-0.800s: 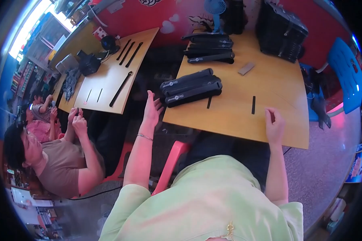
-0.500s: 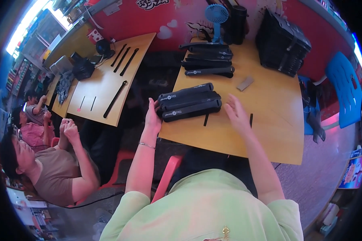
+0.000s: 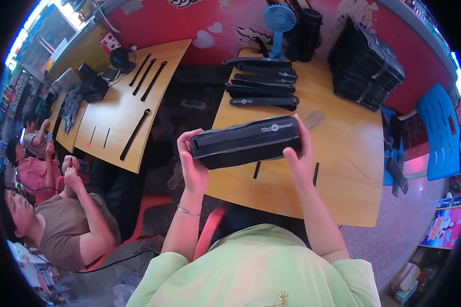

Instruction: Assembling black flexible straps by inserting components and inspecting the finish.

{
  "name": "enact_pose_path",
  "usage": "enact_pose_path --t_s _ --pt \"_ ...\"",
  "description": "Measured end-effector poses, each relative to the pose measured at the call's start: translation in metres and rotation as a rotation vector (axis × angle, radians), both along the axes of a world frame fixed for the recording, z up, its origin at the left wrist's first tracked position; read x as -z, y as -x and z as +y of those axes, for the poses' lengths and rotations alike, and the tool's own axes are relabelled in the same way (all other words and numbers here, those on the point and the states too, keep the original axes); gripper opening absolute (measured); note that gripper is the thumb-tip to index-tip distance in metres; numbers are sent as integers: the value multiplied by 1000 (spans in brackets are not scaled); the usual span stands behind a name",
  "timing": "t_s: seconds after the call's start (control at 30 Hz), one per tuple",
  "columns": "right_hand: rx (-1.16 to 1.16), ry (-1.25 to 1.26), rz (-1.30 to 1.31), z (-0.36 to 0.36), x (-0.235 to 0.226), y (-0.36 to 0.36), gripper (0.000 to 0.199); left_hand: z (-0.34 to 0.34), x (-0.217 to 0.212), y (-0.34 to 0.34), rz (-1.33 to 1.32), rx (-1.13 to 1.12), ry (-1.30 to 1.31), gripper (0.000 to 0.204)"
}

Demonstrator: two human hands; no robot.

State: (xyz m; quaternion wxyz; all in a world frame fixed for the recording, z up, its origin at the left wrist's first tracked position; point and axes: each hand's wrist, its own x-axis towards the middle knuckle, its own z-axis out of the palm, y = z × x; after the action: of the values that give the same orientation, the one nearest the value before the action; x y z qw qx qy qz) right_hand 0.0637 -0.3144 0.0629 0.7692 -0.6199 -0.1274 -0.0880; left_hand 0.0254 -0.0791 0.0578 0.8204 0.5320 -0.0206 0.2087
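Note:
A thick stack of black straps with pale print is held up over the near part of the wooden table, pressed evenly together. My left hand grips its left end, with the thumb on the near side. At the right end my right hand clasps it, fingers behind and thumb in front. Behind the stack lie several more black straps in loose piles on the table. A thin black strip lies flat below the stack, and another dark strip is beside my right hand.
On the table are a grey-brown flat piece, a blue fan, a black cylinder and a large strapped black bundle. A blue chair stands right. Leftward, a person sits by another table holding several black straps.
My right hand has closed on the stack's right end. The stack has come up off the table toward me, and its straps are squeezed closer together.

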Motion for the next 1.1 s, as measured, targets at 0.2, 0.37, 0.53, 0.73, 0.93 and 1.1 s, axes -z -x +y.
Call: enact_pose_path --t_s 0.2,0.37,0.53,0.73,0.93,1.1 --pt "114 379 -277 -16 -27 13 86 -6 8 -1 28 173 -138 98" --pt "-3 302 -635 4 -66 32 86 -14 33 -1 74 252 511 84" --pt "-147 266 -746 23 -58 33 104 -35 40 -13 87 338 803 64" --pt "-64 298 -613 14 -68 39 91 -39 34 -24 67 345 891 41" --pt "50 441 -660 13 -82 44 81 -23 83 -38 128 346 940 43" --pt "68 549 -682 17 -83 38 84 -16 109 -47 132 351 939 52"
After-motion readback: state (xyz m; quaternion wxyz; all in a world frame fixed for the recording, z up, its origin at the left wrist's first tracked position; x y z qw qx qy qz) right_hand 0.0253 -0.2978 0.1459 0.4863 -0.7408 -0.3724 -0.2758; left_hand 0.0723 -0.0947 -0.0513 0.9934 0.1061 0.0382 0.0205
